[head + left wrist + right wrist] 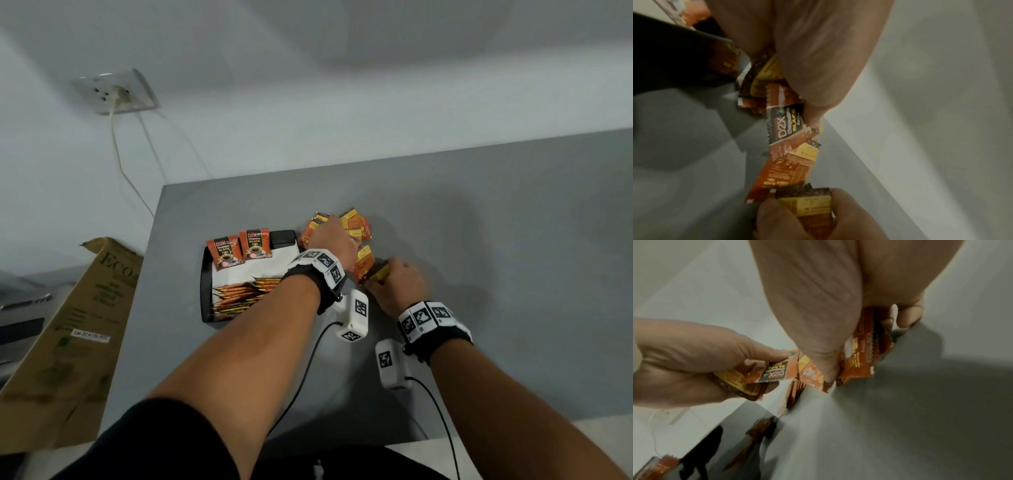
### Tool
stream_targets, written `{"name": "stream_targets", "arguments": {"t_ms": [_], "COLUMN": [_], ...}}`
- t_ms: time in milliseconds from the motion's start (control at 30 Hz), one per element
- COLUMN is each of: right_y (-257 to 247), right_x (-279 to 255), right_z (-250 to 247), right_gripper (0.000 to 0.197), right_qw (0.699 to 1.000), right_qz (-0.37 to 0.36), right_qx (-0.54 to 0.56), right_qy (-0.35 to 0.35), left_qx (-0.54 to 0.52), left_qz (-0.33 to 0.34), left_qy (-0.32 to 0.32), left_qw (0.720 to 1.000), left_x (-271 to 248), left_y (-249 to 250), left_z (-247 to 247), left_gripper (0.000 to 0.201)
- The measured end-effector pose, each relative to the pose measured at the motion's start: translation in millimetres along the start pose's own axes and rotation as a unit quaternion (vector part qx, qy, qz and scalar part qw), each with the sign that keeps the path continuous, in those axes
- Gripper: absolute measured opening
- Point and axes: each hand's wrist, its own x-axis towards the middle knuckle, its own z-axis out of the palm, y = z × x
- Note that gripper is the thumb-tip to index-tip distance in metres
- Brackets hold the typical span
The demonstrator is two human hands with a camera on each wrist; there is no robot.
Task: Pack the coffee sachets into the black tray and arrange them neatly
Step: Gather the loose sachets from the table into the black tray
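Coffee sachets [346, 226] lie in a loose orange and yellow pile on the grey table [496, 219], just to the right of the black tray [205, 274], and both hands work in that pile. Left hand [334, 241] reaches over the near part of the pile; in the right wrist view its thumb and fingers close as a grip on a small bunch of sachets [756, 378], the top one face up. Right hand [402, 281] sits at the near right edge of the pile, and its grip is closed on a sachet [813, 209] pinched between thumb and fingers, yellow back panel showing. Loose sachets lie between the two hands and touch both. Inside the tray, a row of sachets [239, 294] stands on edge along the near part, over a white liner, and two sachets [239, 251] stand upright with their fronts towards the camera at the far side. Legible print on the fronts reads "D2X" and "BLACK"; the smaller lines are too blurred to read. A brown cardboard box [68, 329] leans left of the table, marked "ECO" with a white label that I cannot read with certainty.
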Motion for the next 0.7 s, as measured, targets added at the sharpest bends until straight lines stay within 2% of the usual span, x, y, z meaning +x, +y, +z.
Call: {"name": "stream_targets", "arguments": {"t_ms": [67,200,267,367,467,567,633,700], "right_y": [-7.6,-16.4,-17.9,-13.8,-3.0,3.7,-4.0,-24.5], "right_x": [3.4,6.2,6.8,6.1,3.8,5.0,7.0,6.6], "right_z": [2.5,4.9,1.2,-7.4,-19.4,-35.5,-45.1,-54.1], "right_gripper": [0.051,0.055,0.049,0.032,0.015,0.008,0.006,0.014], "right_qw": [1.0,0.998,0.997,0.995,0.982,0.97,0.956,0.941], "right_qz": [-0.002,-0.032,-0.041,-0.048,-0.058,-0.069,-0.077,-0.093], "right_qx": [0.003,-0.024,-0.025,0.051,0.16,0.231,0.281,0.318], "right_qy": [0.001,-0.045,-0.058,-0.074,-0.08,-0.028,-0.036,-0.075], "left_qx": [0.018,0.03,0.013,-0.023,-0.093,-0.143,-0.11,-0.064], "left_qz": [0.007,0.003,-0.002,-0.01,-0.003,0.014,0.032,0.054], "left_qy": [-0.032,-0.075,-0.09,-0.107,-0.072,-0.004,0.034,0.044], "left_qw": [0.999,0.997,0.996,0.994,0.993,0.99,0.993,0.996], "left_x": [1.2,0.7,-0.1,-2.9,-4.6,-1.4,2.3,2.6], "left_y": [-5.6,-16.0,-17.0,-15.2,-13.2,-21.2,-36.1,-57.2], "left_z": [3.5,15.3,18.7,16.5,-3.2,-42.4,-75.9,-108.0], "left_gripper": [0.02,0.027,0.028,0.036,0.036,0.027,0.024,0.019]}}
